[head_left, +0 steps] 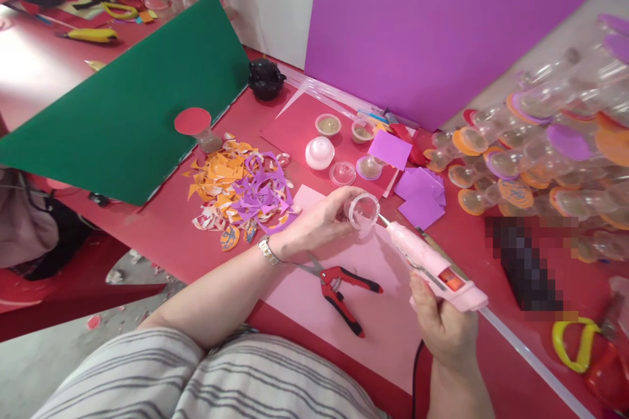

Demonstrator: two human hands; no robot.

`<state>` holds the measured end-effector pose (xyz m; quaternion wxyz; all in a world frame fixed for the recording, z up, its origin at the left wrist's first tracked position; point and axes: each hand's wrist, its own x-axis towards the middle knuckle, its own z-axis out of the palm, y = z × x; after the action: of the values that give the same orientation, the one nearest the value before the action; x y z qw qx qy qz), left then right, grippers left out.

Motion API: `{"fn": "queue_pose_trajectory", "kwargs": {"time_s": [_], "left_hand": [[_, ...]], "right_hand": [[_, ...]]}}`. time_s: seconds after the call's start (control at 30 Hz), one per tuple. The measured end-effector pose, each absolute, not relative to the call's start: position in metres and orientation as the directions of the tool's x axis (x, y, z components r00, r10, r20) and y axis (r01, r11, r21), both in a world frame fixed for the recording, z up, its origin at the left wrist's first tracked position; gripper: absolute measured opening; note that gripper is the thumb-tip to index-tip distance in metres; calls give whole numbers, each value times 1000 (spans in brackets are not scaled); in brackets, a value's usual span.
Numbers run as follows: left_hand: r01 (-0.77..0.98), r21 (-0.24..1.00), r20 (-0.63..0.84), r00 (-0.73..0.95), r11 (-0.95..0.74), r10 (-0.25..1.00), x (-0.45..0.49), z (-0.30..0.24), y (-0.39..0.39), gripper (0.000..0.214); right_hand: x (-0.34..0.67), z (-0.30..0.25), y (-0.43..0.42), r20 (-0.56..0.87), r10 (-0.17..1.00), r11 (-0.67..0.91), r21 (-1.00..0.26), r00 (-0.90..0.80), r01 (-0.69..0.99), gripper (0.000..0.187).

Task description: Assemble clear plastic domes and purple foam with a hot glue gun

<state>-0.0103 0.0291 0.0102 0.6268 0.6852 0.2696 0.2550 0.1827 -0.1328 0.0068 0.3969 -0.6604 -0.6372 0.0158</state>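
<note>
While left hand (pixel 330 217) pinches small clear cup (pixel 364 213) between thumb and fingers, right hand (pixel 446 330) is wrapped around pink glue gun (pixel 425 258), nozzle aimed at cup's rim; cannot tell whether tip touches. Cup held above pink sheet (pixel 388 334) on red counter (pixel 171 247). Long clear glue stick (pixel 536 359) sticking out of gun's back end. Red-and-black snips (pixel 339 288) lying on sheet, handles spread. Beyond left wrist, heap of orange and purple scraps (pixel 246 183); purple squares (pixel 421 200) beyond nozzle.

Pale wall (pixel 282 6) partly hidden by purple board (pixel 417 26) | red tabletop (pixel 162 236) seen below | grey floor (pixel 49 366) littered with scraps (pixel 93 322) | glare (pixel 24 72) cast, upper left
</note>
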Motion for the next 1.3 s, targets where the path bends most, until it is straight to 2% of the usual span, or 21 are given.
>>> {"fn": "queue_pose_trajectory", "kwargs": {"time_s": [0.27, 0.77, 0.9, 1.1, 1.3], "left_hand": [[55, 995, 12, 756, -82, 655, -11, 14, 30, 32], [62, 986, 54, 760, -155, 648, -11, 7, 29, 31], [60, 981, 82, 737, -186, 671, -10, 4, 31, 32], [57, 989, 52, 741, -139, 669, -12, 8, 31, 36], [39, 994, 35, 764, -100, 644, -13, 17, 29, 28]], "right_hand": [[185, 6, -131, 573, 808, 165, -442, 136, 882, 27], [183, 5, -132, 511, 838, 113, -509, 194, 853, 27], [184, 5, -131, 530, 834, 157, -495, 154, 854, 24], [185, 7, -130, 565, 817, 207, -476, 116, 855, 23], [186, 2, -133, 570, 810, 179, -467, 139, 866, 27]]}}
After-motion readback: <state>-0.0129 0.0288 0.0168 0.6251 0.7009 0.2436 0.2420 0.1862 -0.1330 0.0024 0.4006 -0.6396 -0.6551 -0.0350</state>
